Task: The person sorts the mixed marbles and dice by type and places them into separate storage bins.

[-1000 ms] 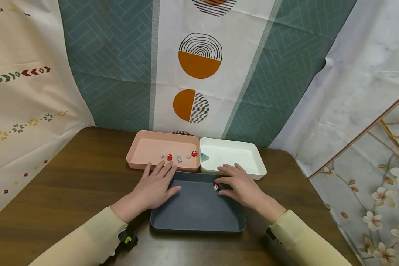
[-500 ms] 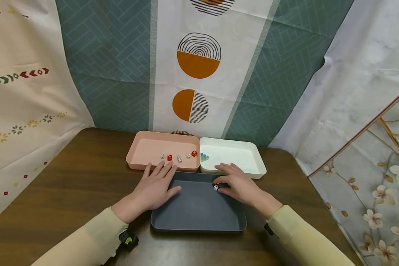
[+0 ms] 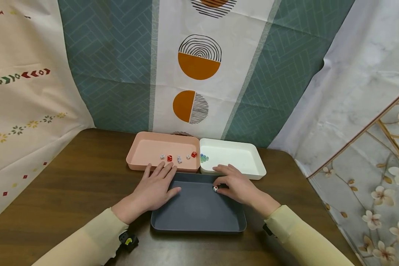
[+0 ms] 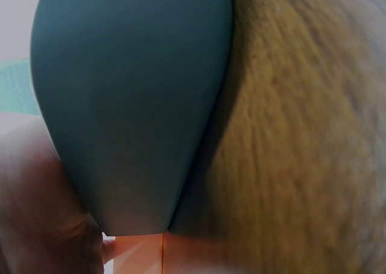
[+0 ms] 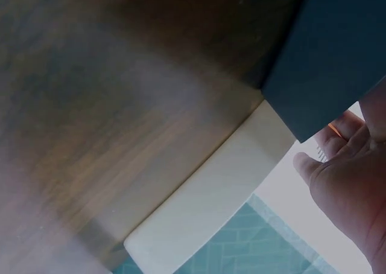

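In the head view my left hand (image 3: 154, 191) lies flat with its fingers spread over the left back corner of a dark grey tray (image 3: 196, 214). Its fingertips reach the front rim of a pink tray (image 3: 146, 147). Over the grey tray's right back part, my right hand (image 3: 237, 186) has its thumb and index finger brought together at a small white die (image 3: 215, 188) with dark spots. It pinches there. A dark bit shows beside the die, mostly hidden by the fingers. Both wrist views show the grey tray's outer wall (image 4: 132, 105) close up.
Several white and red dice (image 3: 170, 158) lie in the pink tray. To its right, a white tray (image 3: 236, 155) holds small blue-green beads (image 3: 204, 158) at its left end. All three trays stand on a brown wooden table (image 3: 70, 184), with hanging cloths behind and at the sides.
My right hand has shifted slightly left, and its thumb and index finger have closed in on the die. The left hand stays where it was.
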{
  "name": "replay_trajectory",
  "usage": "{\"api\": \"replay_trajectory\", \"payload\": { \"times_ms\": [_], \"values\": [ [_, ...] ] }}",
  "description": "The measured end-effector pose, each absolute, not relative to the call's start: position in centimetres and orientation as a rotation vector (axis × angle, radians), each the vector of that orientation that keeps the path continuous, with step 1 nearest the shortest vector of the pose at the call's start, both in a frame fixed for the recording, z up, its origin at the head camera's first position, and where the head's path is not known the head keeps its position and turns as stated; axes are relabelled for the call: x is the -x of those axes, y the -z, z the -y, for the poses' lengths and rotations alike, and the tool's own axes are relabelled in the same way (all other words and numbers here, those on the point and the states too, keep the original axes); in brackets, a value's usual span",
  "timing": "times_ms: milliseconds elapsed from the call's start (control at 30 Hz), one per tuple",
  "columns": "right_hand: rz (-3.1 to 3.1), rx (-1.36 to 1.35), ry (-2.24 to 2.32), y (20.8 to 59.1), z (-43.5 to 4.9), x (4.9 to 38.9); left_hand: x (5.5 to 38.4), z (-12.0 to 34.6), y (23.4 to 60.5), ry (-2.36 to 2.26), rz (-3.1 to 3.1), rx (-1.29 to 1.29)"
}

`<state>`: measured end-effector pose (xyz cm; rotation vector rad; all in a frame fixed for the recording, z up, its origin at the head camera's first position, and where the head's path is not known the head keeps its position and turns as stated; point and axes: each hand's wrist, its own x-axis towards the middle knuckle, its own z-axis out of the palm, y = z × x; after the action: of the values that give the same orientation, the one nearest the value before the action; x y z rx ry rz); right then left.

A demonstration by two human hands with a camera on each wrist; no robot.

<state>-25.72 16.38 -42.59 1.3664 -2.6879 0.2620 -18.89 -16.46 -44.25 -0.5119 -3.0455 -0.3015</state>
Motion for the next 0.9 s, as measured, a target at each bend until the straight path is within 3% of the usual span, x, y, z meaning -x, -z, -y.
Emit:
{"api": "replay_trajectory", "payload": {
  "times_ms": [900],
  "values": [
    [2.693, -1.316, -0.275, 39.6, -13.5, 26.4, 18.6, 16.6, 44.3, 0.327, 3.033, 0.502]
  ]
}}
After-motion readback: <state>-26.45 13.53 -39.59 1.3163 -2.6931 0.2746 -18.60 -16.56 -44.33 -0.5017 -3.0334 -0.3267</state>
